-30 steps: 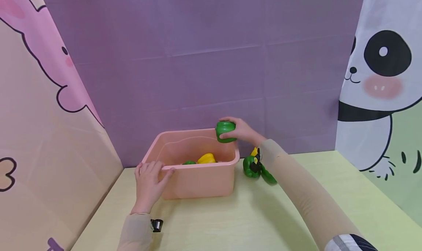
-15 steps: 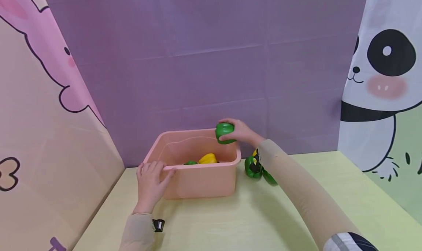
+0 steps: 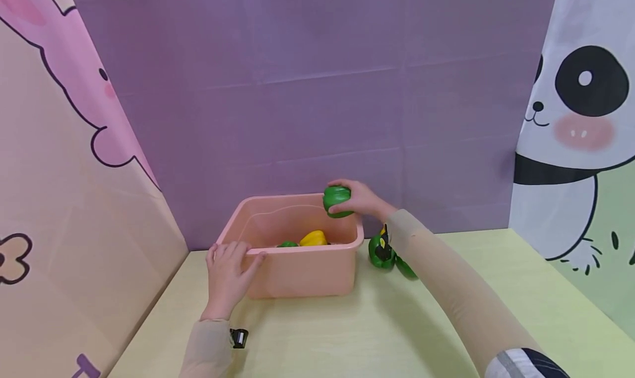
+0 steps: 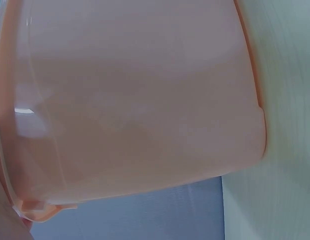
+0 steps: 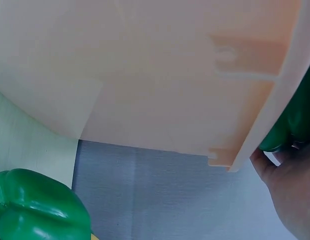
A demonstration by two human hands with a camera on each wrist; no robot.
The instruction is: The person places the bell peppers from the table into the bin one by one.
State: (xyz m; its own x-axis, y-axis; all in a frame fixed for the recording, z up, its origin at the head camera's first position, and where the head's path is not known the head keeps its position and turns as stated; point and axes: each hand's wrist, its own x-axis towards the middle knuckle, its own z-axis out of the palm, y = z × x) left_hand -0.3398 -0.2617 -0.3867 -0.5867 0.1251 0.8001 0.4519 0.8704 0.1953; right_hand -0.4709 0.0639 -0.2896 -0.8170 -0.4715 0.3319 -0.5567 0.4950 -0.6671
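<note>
A pink plastic bin (image 3: 302, 273) stands on the table against the purple backdrop. My right hand (image 3: 364, 199) holds a green bell pepper (image 3: 337, 201) over the bin's right back corner, level with the rim. In the right wrist view the same green bell pepper (image 5: 295, 120) shows past the rim, partly hidden by the bin wall and hand. My left hand (image 3: 227, 276) grips the bin's near rim at the left, thumb outside on the front wall. Inside the bin lie a yellow bell pepper (image 3: 313, 238) and part of a green one (image 3: 288, 244).
Right of the bin, another green bell pepper (image 3: 381, 252) rests on the table (image 3: 317, 339), partly behind my right wrist. A longer green vegetable (image 3: 407, 268) lies beside it, and a bit of yellow shows behind. Printed cloth walls close in both sides.
The right hand with the green bell pepper has shifted very slightly down and stays over the bin's corner. The left hand keeps its grip on the rim. The view has drifted slightly.
</note>
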